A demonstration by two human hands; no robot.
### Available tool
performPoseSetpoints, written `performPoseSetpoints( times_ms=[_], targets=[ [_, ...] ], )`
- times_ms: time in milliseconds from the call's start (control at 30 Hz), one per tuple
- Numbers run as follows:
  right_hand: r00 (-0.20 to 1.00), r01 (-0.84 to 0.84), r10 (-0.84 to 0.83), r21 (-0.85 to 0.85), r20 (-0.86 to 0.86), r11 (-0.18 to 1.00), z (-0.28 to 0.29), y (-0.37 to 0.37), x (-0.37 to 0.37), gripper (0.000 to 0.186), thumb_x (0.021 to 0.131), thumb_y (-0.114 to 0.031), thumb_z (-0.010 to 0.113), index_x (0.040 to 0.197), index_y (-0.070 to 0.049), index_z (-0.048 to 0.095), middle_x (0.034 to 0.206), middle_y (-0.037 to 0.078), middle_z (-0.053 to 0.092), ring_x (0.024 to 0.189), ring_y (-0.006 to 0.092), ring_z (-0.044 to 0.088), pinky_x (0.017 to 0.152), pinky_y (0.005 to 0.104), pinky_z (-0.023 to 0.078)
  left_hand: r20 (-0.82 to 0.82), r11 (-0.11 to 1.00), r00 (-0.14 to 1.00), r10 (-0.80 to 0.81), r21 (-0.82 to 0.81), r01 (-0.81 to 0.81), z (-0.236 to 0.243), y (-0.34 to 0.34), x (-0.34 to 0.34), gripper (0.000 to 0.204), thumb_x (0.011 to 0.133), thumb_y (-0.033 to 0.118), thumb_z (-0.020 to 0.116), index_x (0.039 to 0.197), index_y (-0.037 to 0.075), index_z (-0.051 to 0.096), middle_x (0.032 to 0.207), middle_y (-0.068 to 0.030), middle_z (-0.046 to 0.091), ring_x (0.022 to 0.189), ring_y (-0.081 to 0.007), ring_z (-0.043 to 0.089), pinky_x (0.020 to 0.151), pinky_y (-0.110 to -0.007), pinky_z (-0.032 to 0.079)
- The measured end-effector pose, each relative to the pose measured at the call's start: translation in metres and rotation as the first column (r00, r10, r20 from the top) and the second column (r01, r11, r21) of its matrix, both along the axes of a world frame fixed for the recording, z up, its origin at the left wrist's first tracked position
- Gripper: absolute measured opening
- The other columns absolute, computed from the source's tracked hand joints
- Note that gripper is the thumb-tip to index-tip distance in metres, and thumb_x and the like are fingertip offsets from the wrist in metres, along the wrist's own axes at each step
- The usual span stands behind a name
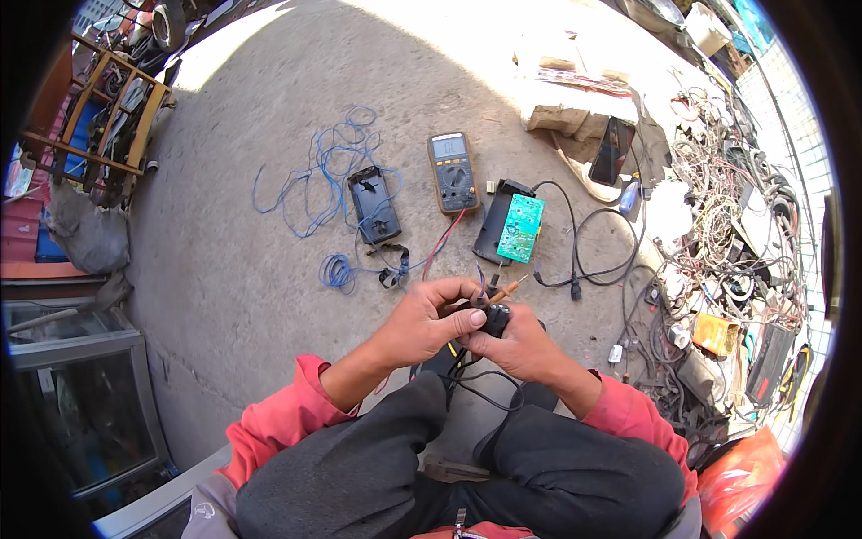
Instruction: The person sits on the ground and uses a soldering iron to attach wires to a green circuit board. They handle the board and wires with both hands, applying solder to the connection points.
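Observation:
My left hand (435,319) and my right hand (510,346) are closed together around a small black plug-like piece (498,316) with dark cables hanging below it. An orange-and-black probe (510,289) sticks out just above my fingers, beside a thin dark wire. Beyond them lies a multimeter (453,172) with red and black leads. Right of it, a green circuit board (521,229) rests on a black housing (489,225) with a black cord. To the left are an open black case (373,205) and loose blue wire (334,271).
A dark phone (613,148) and blue-handled tool (628,196) lie near a white block (579,112). Tangled cables and scrap (718,225) line the right, with a red bag (741,476). A glass-paned frame (81,395) and wooden rack (108,108) stand left. Concrete floor (224,225) lies underneath.

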State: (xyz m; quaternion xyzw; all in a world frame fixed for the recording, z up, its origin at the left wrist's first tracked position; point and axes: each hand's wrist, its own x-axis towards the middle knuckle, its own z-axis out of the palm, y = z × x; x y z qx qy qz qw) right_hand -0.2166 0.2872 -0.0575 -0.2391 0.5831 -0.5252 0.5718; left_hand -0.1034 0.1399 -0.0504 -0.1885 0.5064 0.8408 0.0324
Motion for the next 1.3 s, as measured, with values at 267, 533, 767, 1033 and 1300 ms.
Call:
performPoseSetpoints(
  times_ms=[267,533,767,1033,1300],
  targets=[
    [0.997,-0.023,0.023,0.007,-0.067,1.0,0.009,0.0,-0.003,0.02,0.086,-0.014,0.067,0.095,0.002,0.062,0.076,0.0,0.059,0.07,0.0067,0.053,0.061,0.0252,0.045,-0.036,1.0,0.999,0.003,-0.014,-0.003,-0.002,0.007,0.001,0.023,0.089,0.013,0.068,0.106,0.001,0.059,0.111,-0.0028,0.055,0.103,-0.011,0.051,0.094,-0.028,0.041],
    [0.997,0.071,-0.071,0.026,-0.013,0.997,0.005,0.002,-0.002,0.018,0.087,-0.014,0.064,0.093,0.002,0.063,0.074,0.0,0.061,0.068,0.0067,0.055,0.06,0.0257,0.046,-0.095,0.982,0.981,0.168,0.102,-0.158,-0.012,0.012,0.005,0.035,0.083,0.005,0.071,0.115,0.0,0.057,0.119,-0.0066,0.054,0.111,-0.0165,0.053,0.102,-0.034,0.04],
    [0.995,0.1,-0.1,0.043,0.0,0.994,0.006,0.002,-0.004,0.018,0.088,-0.014,0.063,0.093,0.002,0.066,0.071,0.002,0.064,0.066,0.0071,0.058,0.06,0.0252,0.047,-0.124,0.974,0.967,0.221,0.08,-0.212,-0.022,0.009,0.009,0.029,0.083,-0.005,0.067,0.109,0.0,0.055,0.118,-0.0084,0.055,0.11,-0.0169,0.055,0.098,-0.034,0.045],
    [0.988,0.15,-0.151,0.039,0.018,0.988,0.002,0.005,-0.003,0.019,0.089,-0.013,0.064,0.096,0.004,0.067,0.075,0.002,0.066,0.068,0.0078,0.06,0.062,0.0243,0.049,0.02,0.905,0.906,0.423,0.036,-0.423,-0.006,-0.002,0.01,0.03,0.08,-0.009,0.058,0.106,0.002,0.047,0.1,-0.0132,0.059,0.082,-0.0177,0.061,0.073,-0.03,0.051],
    [0.972,0.233,-0.233,0.002,0.025,0.972,-0.002,0.003,-0.004,0.019,0.089,-0.014,0.066,0.097,0.003,0.064,0.076,0.003,0.065,0.07,0.0089,0.063,0.063,0.0244,0.05,0.082,0.947,0.979,0.185,0.253,-0.199,0.008,-0.006,0.014,0.02,0.087,0.007,0.062,0.102,0.004,0.049,0.068,-0.003,0.049,0.05,-0.0061,0.04,0.044,-0.023,0.03]
  ],
)
